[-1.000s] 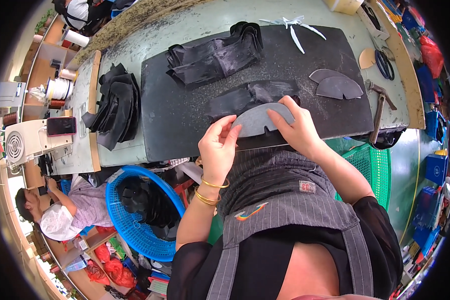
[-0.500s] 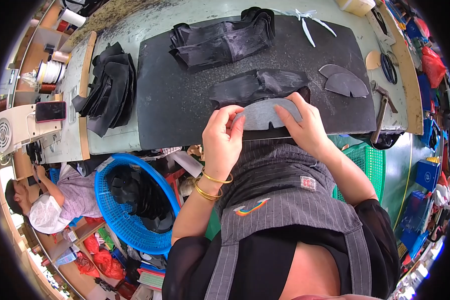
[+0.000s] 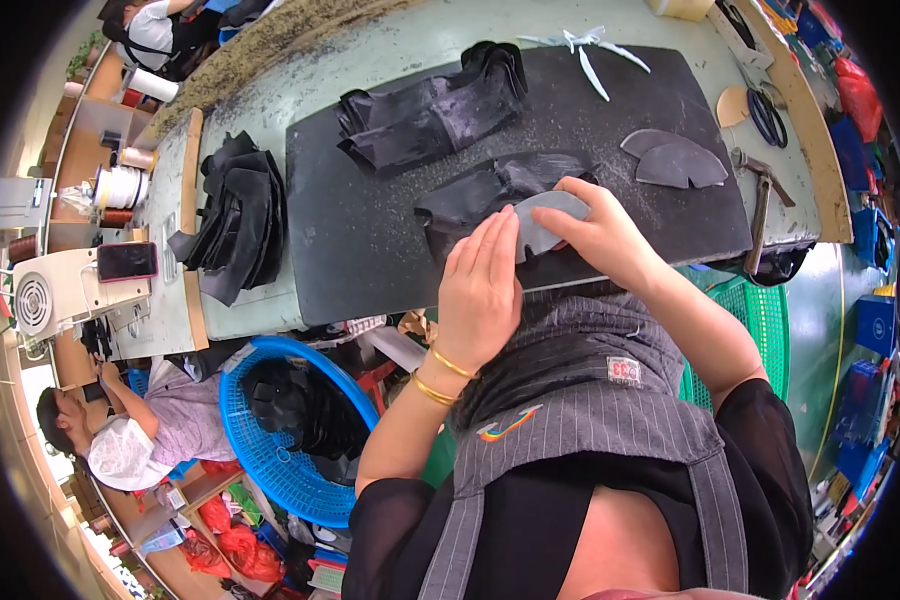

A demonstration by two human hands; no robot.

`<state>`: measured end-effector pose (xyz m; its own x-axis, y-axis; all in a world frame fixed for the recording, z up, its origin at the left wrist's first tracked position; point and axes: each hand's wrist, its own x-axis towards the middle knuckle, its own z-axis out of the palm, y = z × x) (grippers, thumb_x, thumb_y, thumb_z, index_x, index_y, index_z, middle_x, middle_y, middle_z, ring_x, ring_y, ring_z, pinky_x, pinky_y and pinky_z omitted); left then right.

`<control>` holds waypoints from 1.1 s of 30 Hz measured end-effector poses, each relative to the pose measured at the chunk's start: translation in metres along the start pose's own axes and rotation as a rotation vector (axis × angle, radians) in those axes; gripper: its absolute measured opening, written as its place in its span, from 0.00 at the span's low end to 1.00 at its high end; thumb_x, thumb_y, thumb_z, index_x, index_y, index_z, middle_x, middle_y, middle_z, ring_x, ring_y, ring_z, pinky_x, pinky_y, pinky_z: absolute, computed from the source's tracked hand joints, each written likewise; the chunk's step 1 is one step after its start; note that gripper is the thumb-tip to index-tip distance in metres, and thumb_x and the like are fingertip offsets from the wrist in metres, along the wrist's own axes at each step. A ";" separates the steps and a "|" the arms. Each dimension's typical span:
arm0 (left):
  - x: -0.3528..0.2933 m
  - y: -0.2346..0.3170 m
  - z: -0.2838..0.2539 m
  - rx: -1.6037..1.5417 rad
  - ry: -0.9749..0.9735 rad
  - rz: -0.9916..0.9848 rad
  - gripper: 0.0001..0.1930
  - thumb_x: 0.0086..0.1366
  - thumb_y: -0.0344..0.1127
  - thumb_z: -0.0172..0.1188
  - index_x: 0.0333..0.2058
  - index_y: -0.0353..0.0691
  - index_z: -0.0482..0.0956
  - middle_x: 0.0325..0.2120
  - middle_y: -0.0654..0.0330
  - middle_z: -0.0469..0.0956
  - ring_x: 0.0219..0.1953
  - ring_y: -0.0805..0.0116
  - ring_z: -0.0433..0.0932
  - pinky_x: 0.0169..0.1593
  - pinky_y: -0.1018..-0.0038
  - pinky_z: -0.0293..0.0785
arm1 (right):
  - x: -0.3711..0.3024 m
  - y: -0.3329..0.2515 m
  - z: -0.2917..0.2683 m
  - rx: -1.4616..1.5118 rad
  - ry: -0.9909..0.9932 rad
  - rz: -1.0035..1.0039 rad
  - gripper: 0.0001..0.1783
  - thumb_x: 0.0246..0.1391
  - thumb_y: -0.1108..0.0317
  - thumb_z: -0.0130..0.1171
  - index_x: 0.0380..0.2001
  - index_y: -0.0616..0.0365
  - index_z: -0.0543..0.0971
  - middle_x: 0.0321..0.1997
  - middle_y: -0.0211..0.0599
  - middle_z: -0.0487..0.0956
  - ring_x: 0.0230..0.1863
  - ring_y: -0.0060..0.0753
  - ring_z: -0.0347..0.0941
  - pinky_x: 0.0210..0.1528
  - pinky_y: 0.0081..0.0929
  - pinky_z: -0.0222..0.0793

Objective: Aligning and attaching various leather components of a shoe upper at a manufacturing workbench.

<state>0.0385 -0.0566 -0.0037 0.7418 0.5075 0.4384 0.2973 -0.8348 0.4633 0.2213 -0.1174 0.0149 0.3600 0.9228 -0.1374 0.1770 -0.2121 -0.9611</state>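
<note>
A grey half-moon stiffener piece (image 3: 540,228) is held at the near edge of the black work mat (image 3: 360,260). My right hand (image 3: 605,235) grips its right part, with the thumb on top. Flat and straight, the fingers of my left hand (image 3: 482,285) lie against the piece's left end and cover it. Just beyond, a creased black material piece (image 3: 510,180) lies on the mat, partly under the grey one. A stack of similar black pieces (image 3: 430,120) rests farther back. Two more grey half-moon pieces (image 3: 682,165) overlap at the mat's right.
Left of the mat is a pile of black pieces (image 3: 240,220). A hammer (image 3: 760,200), black-handled scissors (image 3: 768,120) and a white knotted strip (image 3: 590,65) lie around the right side. Below the table stand a blue basket (image 3: 238,420) and a green basket (image 3: 765,320). A co-worker (image 3: 175,415) sits at left.
My left hand has turned from pinching the grey piece's left end to lying flat against it. The right hand still holds the piece, now more tilted. The view has shifted slightly.
</note>
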 end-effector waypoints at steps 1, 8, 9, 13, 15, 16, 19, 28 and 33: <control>0.005 -0.006 0.002 0.038 0.046 0.006 0.29 0.55 0.20 0.61 0.59 0.33 0.73 0.56 0.49 0.76 0.59 0.52 0.75 0.60 0.60 0.71 | 0.004 -0.005 -0.002 0.172 -0.049 0.100 0.19 0.60 0.60 0.65 0.42 0.69 0.77 0.34 0.44 0.84 0.36 0.28 0.80 0.37 0.30 0.74; 0.024 0.003 0.010 0.164 0.215 -0.035 0.21 0.56 0.23 0.62 0.51 0.35 0.79 0.38 0.56 0.84 0.41 0.60 0.84 0.44 0.66 0.79 | -0.010 0.019 0.019 -0.655 0.203 -0.657 0.20 0.43 0.73 0.66 0.43 0.64 0.76 0.46 0.47 0.80 0.48 0.50 0.76 0.49 0.40 0.75; 0.023 0.006 0.012 0.187 0.235 -0.079 0.21 0.55 0.23 0.63 0.50 0.35 0.80 0.36 0.57 0.85 0.39 0.61 0.85 0.42 0.67 0.79 | -0.008 0.021 0.026 -0.697 0.284 -0.658 0.20 0.41 0.74 0.66 0.41 0.63 0.77 0.44 0.45 0.81 0.45 0.47 0.77 0.46 0.38 0.75; 0.023 0.007 0.028 0.220 0.306 -0.186 0.20 0.52 0.24 0.64 0.47 0.39 0.82 0.30 0.61 0.83 0.35 0.62 0.84 0.39 0.69 0.78 | 0.005 0.030 0.030 -0.708 0.368 -0.740 0.18 0.36 0.73 0.65 0.36 0.60 0.78 0.41 0.38 0.83 0.39 0.39 0.79 0.40 0.32 0.75; 0.022 0.004 0.030 0.185 0.306 -0.200 0.19 0.51 0.24 0.64 0.45 0.40 0.83 0.30 0.62 0.84 0.35 0.63 0.84 0.40 0.69 0.78 | 0.008 0.034 0.024 -0.713 0.369 -0.760 0.16 0.37 0.72 0.64 0.35 0.59 0.79 0.40 0.36 0.83 0.38 0.38 0.79 0.40 0.31 0.75; 0.019 0.000 0.028 0.149 0.298 -0.160 0.19 0.51 0.24 0.64 0.44 0.40 0.83 0.31 0.62 0.84 0.36 0.63 0.84 0.40 0.69 0.78 | 0.008 0.034 0.018 -0.737 0.303 -0.835 0.16 0.38 0.71 0.63 0.36 0.60 0.79 0.40 0.37 0.83 0.38 0.37 0.79 0.40 0.32 0.75; 0.006 -0.005 0.015 0.083 0.184 -0.130 0.17 0.51 0.25 0.64 0.43 0.40 0.84 0.34 0.61 0.85 0.39 0.64 0.84 0.42 0.70 0.78 | 0.002 0.025 -0.010 -0.841 0.019 -1.010 0.19 0.42 0.65 0.58 0.38 0.63 0.78 0.42 0.40 0.81 0.43 0.39 0.78 0.45 0.34 0.74; -0.002 0.001 0.006 0.033 -0.097 0.130 0.24 0.61 0.27 0.57 0.56 0.28 0.74 0.49 0.50 0.82 0.52 0.56 0.82 0.59 0.65 0.76 | -0.016 0.026 -0.022 -1.033 -0.156 -1.045 0.14 0.39 0.66 0.58 0.32 0.60 0.78 0.39 0.38 0.80 0.49 0.40 0.76 0.53 0.33 0.74; -0.001 -0.003 -0.002 0.193 -0.204 0.237 0.22 0.62 0.29 0.56 0.55 0.30 0.75 0.47 0.52 0.83 0.51 0.60 0.83 0.58 0.66 0.78 | -0.021 0.030 -0.042 -1.006 -0.321 -0.942 0.16 0.42 0.68 0.59 0.37 0.61 0.80 0.45 0.42 0.81 0.58 0.46 0.76 0.54 0.37 0.78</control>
<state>0.0356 -0.0544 -0.0041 0.9024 0.2584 0.3449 0.1961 -0.9589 0.2053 0.2573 -0.1567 -0.0013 -0.4540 0.8485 0.2718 0.8475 0.5054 -0.1624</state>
